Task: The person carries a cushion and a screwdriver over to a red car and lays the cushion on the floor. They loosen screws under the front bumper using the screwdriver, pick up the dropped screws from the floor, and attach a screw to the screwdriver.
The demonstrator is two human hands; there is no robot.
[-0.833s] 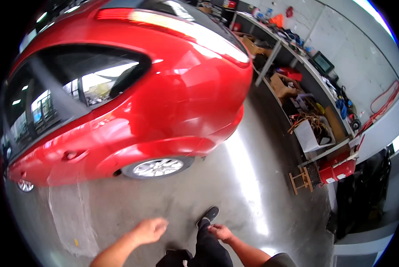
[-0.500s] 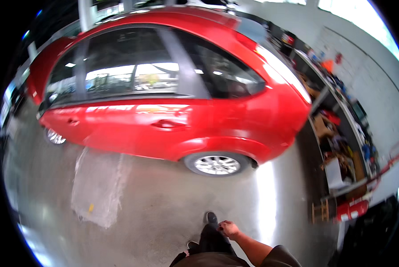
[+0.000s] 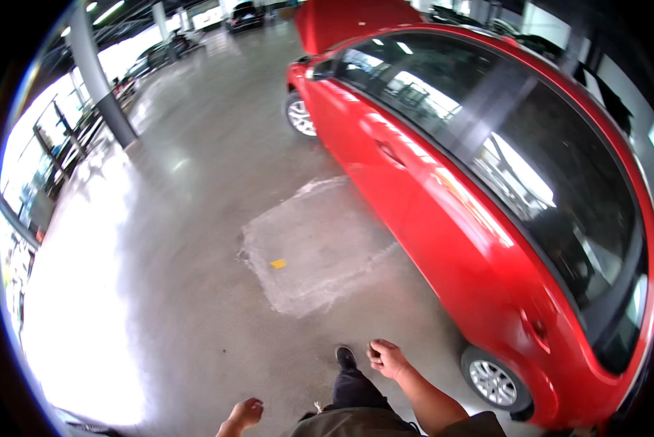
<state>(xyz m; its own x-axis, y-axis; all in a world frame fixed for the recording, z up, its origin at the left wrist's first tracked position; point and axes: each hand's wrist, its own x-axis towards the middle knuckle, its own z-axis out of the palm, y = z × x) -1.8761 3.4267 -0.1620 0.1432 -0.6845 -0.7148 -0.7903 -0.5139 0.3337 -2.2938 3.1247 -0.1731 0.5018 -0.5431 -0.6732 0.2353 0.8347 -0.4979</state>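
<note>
My right hand [image 3: 386,358] is in front of my body at the lower middle, its fingers curled closed. A small dark patch shows at the fingers, too small to make out. Lower down on the left, my left hand [image 3: 247,413] hangs by my side with loosely bent fingers and nothing seen in it. Neither hand touches anything around it. Nearest to the right hand is a red car [image 3: 443,218], standing along my right side with its bonnet [image 3: 356,22] raised at the far end.
The car's rear wheel [image 3: 494,379] is close on my right, its front wheel [image 3: 300,116] farther ahead. A pale floor patch [image 3: 319,255] with a yellow mark lies before my foot [image 3: 346,357]. A pillar [image 3: 97,73] rises at the left; a dark car [image 3: 245,16] stands far back.
My view has swung left and forward along the car, so its front and the open floor show and the shelves have left the picture. My left hand has come into view.
</note>
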